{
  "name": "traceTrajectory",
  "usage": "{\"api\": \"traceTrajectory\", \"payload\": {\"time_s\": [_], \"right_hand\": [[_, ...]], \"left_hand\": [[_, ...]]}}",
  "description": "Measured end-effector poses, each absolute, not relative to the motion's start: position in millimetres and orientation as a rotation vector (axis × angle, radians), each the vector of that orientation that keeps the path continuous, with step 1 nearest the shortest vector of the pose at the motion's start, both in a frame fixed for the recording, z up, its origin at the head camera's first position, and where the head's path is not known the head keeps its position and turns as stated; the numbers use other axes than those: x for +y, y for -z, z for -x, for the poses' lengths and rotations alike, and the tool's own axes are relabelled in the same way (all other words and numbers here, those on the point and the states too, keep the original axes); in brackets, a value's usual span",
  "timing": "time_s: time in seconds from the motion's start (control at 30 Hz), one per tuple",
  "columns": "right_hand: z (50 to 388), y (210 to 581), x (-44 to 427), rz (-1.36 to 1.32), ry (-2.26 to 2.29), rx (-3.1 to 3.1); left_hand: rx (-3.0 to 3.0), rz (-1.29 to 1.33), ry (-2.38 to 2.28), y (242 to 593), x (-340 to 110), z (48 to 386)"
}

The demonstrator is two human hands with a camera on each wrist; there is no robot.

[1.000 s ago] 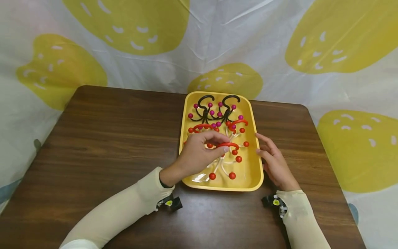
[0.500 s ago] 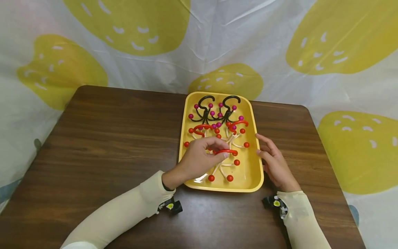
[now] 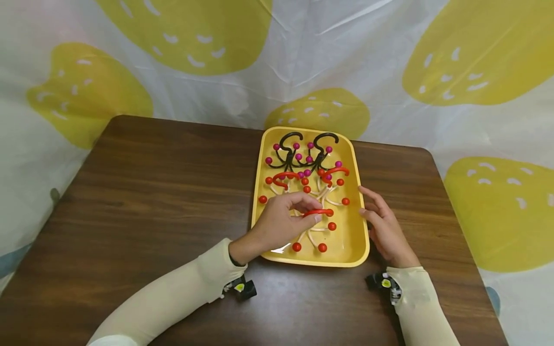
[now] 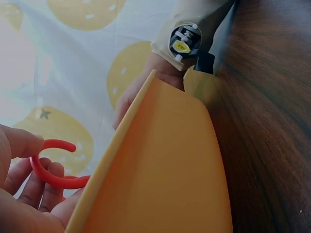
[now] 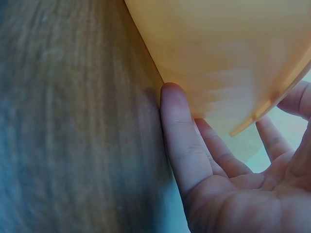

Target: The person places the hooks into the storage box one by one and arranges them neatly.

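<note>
My left hand (image 3: 283,218) pinches the curved red hook handle of a scalp massager (image 3: 318,211) between thumb and fingers. Its white prongs with red ball tips point down into the near part of a yellow tray (image 3: 357,240). In the left wrist view the red hook (image 4: 58,182) shows behind the tray's wall (image 4: 175,155). My right hand (image 3: 385,226) rests its fairly straight fingers (image 5: 177,126) against the tray's right outer side. Two more red-handled massagers lie mid-tray, one (image 3: 287,175) at left and one (image 3: 335,171) at right.
At the tray's far end lie two black massagers, a left one (image 3: 289,154) and a right one (image 3: 321,154), with magenta balls. Their prongs lie close together. The tray stands on a brown wooden table (image 3: 173,192), near a patterned curtain (image 3: 298,62) behind.
My left hand has drawn the pinched massager slightly toward the near edge and lower, then held nearly still. The view has shifted slightly. My right hand stays at the tray's side.
</note>
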State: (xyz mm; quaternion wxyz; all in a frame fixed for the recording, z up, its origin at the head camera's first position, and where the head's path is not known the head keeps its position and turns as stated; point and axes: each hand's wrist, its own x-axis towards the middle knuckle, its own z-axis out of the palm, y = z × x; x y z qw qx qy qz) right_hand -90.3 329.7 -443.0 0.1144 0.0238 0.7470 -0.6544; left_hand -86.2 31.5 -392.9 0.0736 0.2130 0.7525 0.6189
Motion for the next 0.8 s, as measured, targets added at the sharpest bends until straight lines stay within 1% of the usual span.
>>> {"api": "traceTrajectory", "payload": {"time_s": [0.57,0.7,0.8], "right_hand": [[91.9,441.2,328.9,-0.043,1.927,2.162],[90.1,437.8,329.7,-0.045,1.849,2.211],[88.3,433.0,330.6,-0.029,1.710,2.332]], "left_hand": [[2.189,-0.611,-1.885,388.9,21.5,87.1],[2.182,-0.660,-1.924,383.1,11.5,86.8],[2.230,-0.704,-1.940,377.2,0.1,86.7]]}}
